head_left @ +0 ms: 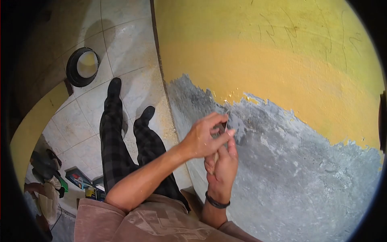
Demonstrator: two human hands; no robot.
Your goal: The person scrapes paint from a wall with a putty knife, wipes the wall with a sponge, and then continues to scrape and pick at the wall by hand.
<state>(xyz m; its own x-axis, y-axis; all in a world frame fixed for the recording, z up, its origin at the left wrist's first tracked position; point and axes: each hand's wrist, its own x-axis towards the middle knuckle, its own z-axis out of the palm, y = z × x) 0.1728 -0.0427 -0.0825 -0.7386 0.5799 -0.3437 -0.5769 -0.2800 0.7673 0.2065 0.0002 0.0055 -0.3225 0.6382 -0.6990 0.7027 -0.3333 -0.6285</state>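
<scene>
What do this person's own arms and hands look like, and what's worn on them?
Both are ordinary human hands without gloves. The left hand has a plain wrist; the right hand has a narrow black band around its wrist. A short, dusty-brown fabric sleeve covers the left upper arm.

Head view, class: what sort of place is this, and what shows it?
Most likely an indoor room, perhaps in a home: it has a tiled floor, a wall partly bare grey, partly under yellow paint, and pale flakes on the floor.
</scene>
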